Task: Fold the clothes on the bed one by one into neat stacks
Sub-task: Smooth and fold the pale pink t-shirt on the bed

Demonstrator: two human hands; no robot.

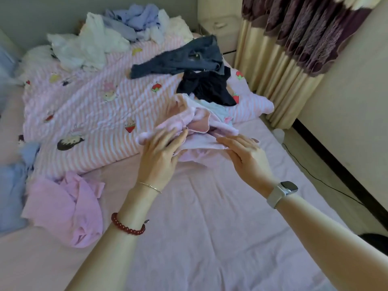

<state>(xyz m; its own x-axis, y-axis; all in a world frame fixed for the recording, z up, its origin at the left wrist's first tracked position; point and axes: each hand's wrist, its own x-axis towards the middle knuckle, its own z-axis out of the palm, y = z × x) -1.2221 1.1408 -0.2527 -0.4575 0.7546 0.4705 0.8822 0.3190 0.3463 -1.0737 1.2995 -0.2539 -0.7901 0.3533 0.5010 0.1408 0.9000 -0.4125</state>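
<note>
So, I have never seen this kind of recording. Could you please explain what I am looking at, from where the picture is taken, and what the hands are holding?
There is no machine here. A person wears a camera on the head, so the one picture looks forward and down at their own arms. The left hand and the right hand both hold a pale pink garment above the bed. Around it lie other unfolded clothes: a lilac garment near the left arm, a dark blue garment and a black garment further away, and a white and light blue pile at the far end. A striped pink blanket covers part of the bed.
</note>
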